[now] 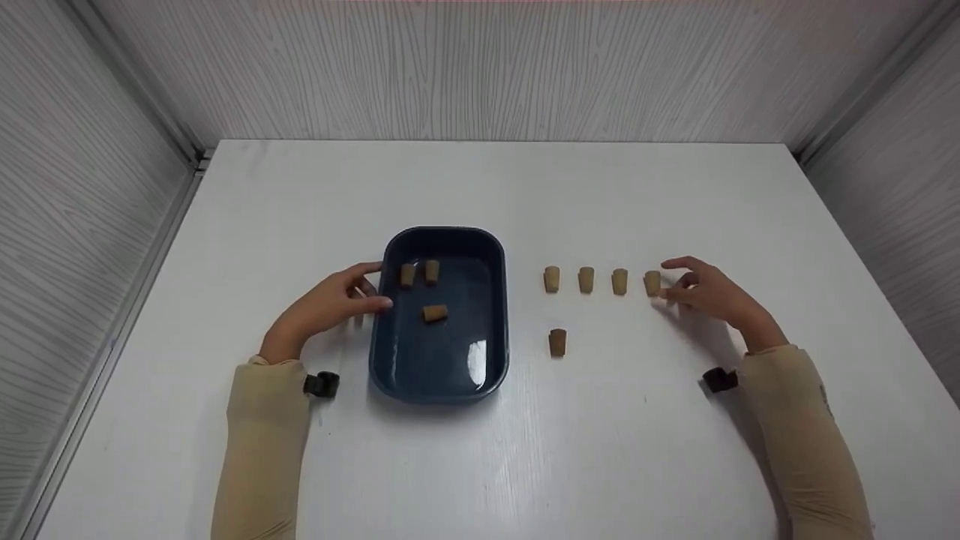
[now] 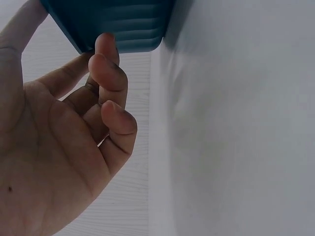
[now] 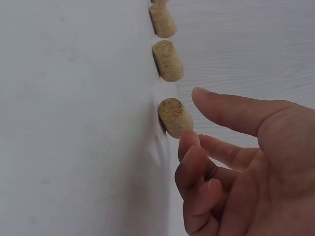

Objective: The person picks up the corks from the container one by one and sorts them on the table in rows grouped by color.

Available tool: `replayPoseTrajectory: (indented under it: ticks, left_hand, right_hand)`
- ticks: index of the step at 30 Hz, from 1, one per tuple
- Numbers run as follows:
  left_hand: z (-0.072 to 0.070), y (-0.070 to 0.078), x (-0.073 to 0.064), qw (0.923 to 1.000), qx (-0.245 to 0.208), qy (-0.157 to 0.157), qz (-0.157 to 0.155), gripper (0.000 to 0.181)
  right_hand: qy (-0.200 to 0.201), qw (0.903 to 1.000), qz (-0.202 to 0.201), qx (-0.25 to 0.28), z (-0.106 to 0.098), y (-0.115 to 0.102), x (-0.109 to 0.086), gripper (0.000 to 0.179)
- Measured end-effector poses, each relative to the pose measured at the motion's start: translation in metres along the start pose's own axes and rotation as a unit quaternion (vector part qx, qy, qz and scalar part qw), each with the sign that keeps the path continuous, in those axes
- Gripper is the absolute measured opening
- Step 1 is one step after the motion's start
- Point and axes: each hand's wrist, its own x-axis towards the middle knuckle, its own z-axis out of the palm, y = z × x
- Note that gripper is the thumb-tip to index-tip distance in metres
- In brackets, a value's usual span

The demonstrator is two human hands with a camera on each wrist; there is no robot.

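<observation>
A dark blue rectangular dish with rounded corners sits left of centre, with three corks in it. My left hand grips its left rim, thumb over the edge and index finger against the outside. In the left wrist view the other fingers curl loosely below the dish. To the right of the dish several corks form a row. My right hand is at the row's right end, thumb and fingers spread apart beside the last cork. A fingertip is very near or touching that cork; nothing is held.
One darker cork stands apart, nearer to me than the row. Everything is on a white table. Grey wood-grain panels rise behind the table and at both sides. A black wrist strap piece juts from the right sleeve.
</observation>
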Motion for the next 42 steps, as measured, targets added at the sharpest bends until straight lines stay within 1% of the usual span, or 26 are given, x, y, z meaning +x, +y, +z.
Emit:
replayPoseTrajectory:
  ticks: [7,11,13,16,21,24,31,37,39,42]
  left_hand:
    - [0.001,-0.002,-0.001,0.9999,0.012,0.006,0.003,0.079]
    - [0.0,-0.001,-0.002,0.9999,0.009,0.006,0.003,0.078]
    - [0.0,-0.001,-0.002,1.0,0.007,0.006,0.004,0.079]
    - [0.0,-0.001,-0.001,0.9999,0.009,0.004,0.003,0.079]
    - [0.0,-0.001,0.001,1.0,0.009,0.003,0.004,0.079]
    - [0.0,-0.002,0.001,1.0,0.007,0.003,0.006,0.079]
    - [0.001,-0.002,0.0,1.0,-0.002,0.001,0.005,0.079]
    - [-0.001,0.001,0.001,0.9999,0.0,0.004,0.016,0.079]
    - [-0.001,0.001,0.001,0.9999,-0.002,0.005,0.016,0.078]
    - [0.0,-0.001,0.002,0.9999,-0.002,0.001,0.016,0.078]
  right_hand:
    - [0.017,0.9992,-0.029,0.022,-0.003,-0.007,-0.012,0.056]
    - [0.034,0.9968,-0.062,0.037,-0.005,-0.016,-0.016,0.055]
    - [0.047,0.9943,-0.082,0.049,-0.005,-0.022,-0.019,0.054]
    - [0.062,0.9879,-0.118,0.08,-0.007,-0.031,-0.022,0.051]
    - [0.069,0.9781,-0.154,0.122,-0.006,-0.05,-0.026,0.044]
    - [0.063,0.9755,-0.172,0.121,-0.003,-0.061,-0.025,0.042]
    - [0.05,0.9717,-0.207,0.102,0.005,-0.091,-0.022,0.043]
    - [0.047,0.9592,-0.254,0.116,0.017,-0.122,-0.014,0.041]
    - [0.04,0.9568,-0.267,0.107,0.024,-0.131,-0.009,0.041]
    - [0.028,0.9567,-0.278,0.082,0.034,-0.143,-0.002,0.042]
